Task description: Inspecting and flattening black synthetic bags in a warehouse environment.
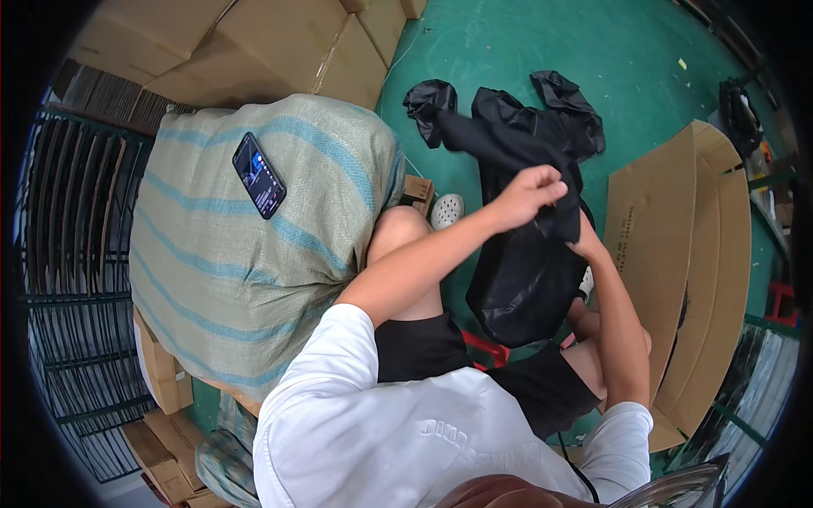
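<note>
Green floor (542,51); crumpled glossy black bag (517,271) gripped by both hands.

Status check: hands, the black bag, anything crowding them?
Left hand gripping top of black plastic bag. Right hand on the bag's right side, mostly hidden. Bag hangs between the knees. Open cardboard box close on the right.
</note>
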Demonstrator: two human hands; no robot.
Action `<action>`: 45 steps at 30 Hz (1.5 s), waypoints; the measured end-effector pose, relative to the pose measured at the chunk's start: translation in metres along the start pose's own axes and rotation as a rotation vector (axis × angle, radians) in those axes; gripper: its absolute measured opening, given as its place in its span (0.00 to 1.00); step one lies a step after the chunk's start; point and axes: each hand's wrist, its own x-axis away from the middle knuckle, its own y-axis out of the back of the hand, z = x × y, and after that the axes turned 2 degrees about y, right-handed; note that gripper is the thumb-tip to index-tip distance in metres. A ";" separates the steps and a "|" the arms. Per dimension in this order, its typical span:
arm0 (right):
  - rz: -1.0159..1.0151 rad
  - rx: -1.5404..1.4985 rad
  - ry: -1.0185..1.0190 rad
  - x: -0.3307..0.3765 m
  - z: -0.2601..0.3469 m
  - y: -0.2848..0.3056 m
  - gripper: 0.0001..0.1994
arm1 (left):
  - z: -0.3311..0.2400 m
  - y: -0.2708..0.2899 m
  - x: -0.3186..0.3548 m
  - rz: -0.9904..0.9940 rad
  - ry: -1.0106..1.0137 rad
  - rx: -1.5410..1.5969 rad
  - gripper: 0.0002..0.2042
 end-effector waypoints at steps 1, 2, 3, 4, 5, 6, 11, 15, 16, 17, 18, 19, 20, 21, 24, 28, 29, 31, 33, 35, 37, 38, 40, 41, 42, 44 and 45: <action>0.034 -0.024 0.028 0.005 0.027 -0.001 0.27 | -0.006 -0.006 0.006 0.003 -0.007 0.026 0.09; 0.066 -0.045 0.056 0.011 0.047 -0.005 0.27 | -0.010 -0.012 0.008 0.008 -0.017 0.053 0.09; 0.056 -0.067 0.007 0.016 0.041 -0.005 0.25 | -0.011 -0.018 0.006 -0.003 -0.047 0.068 0.09; 0.060 -0.062 0.014 0.015 0.036 -0.002 0.25 | -0.012 -0.022 0.003 -0.015 -0.076 0.084 0.08; -0.033 -0.050 0.044 0.019 0.033 0.002 0.25 | -0.016 -0.027 0.001 -0.021 -0.077 0.097 0.09; -0.126 -0.038 0.074 0.020 0.031 0.007 0.24 | -0.021 -0.026 -0.002 -0.027 -0.077 0.100 0.09; -0.316 -0.218 -0.078 0.016 0.022 0.017 0.22 | -0.019 -0.005 -0.002 -0.166 -0.172 0.107 0.08; -0.428 -0.378 -0.065 0.001 0.035 0.021 0.21 | -0.017 -0.005 -0.006 -0.278 -0.134 0.112 0.09; -0.454 -0.469 -0.073 -0.004 0.045 0.020 0.20 | -0.017 -0.005 -0.007 -0.295 -0.142 0.116 0.09; -0.481 -0.560 -0.081 -0.009 0.051 0.019 0.19 | -0.017 -0.004 -0.008 -0.298 -0.144 0.113 0.09; -0.478 -0.562 -0.079 -0.013 0.055 0.016 0.19 | -0.018 -0.003 -0.008 -0.331 -0.149 0.081 0.10; -0.508 -0.631 -0.035 -0.016 0.058 0.014 0.17 | -0.017 -0.002 -0.010 -0.361 -0.153 0.051 0.10; -0.538 -0.699 0.009 -0.018 0.061 0.012 0.16 | -0.016 -0.001 -0.011 -0.360 -0.153 0.051 0.10; -0.540 -0.699 0.010 -0.019 0.065 0.011 0.16 | -0.015 0.002 -0.011 -0.415 -0.180 0.021 0.10; -0.496 -0.696 -0.058 -0.023 0.079 0.009 0.16 | -0.018 0.009 -0.012 -0.546 -0.228 -0.015 0.10; -0.419 -0.694 -0.089 -0.020 0.095 0.005 0.20 | -0.023 0.021 -0.013 -0.549 -0.260 -0.063 0.09; -0.390 -0.723 -0.148 -0.017 0.097 0.006 0.22 | -0.026 0.019 -0.015 -0.512 -0.289 -0.073 0.11; -0.305 -0.780 -0.108 -0.010 0.090 0.009 0.25 | -0.035 0.019 -0.011 -0.349 -0.263 -0.099 0.17; -0.214 -0.835 -0.066 -0.005 0.080 0.015 0.28 | -0.044 0.019 -0.010 -0.161 -0.232 -0.012 0.19; 0.071 -1.169 -0.108 0.000 0.069 0.024 0.34 | -0.050 0.018 -0.009 0.094 -0.150 0.084 0.25; 0.109 -1.211 -0.083 0.004 0.067 0.028 0.35 | -0.051 0.014 -0.007 0.129 -0.112 0.128 0.25; 0.150 -1.251 -0.058 0.005 0.069 0.030 0.37 | -0.051 0.012 -0.005 0.162 -0.076 0.172 0.26; 0.138 -1.293 -0.074 0.006 0.074 0.034 0.37 | -0.051 0.009 -0.003 0.189 -0.069 0.158 0.26; 0.150 -1.317 -0.048 0.006 0.076 0.034 0.37 | -0.051 0.007 -0.002 0.216 -0.062 0.144 0.27; 0.163 -1.340 -0.022 0.006 0.078 0.035 0.37 | -0.052 0.006 -0.001 0.214 -0.063 0.142 0.27; 0.136 -1.381 -0.027 0.008 0.082 0.036 0.37 | -0.059 -0.003 0.003 0.267 -0.043 0.145 0.29; 0.111 -1.423 -0.031 0.008 0.083 0.036 0.37 | -0.061 -0.012 0.005 0.228 -0.039 0.218 0.25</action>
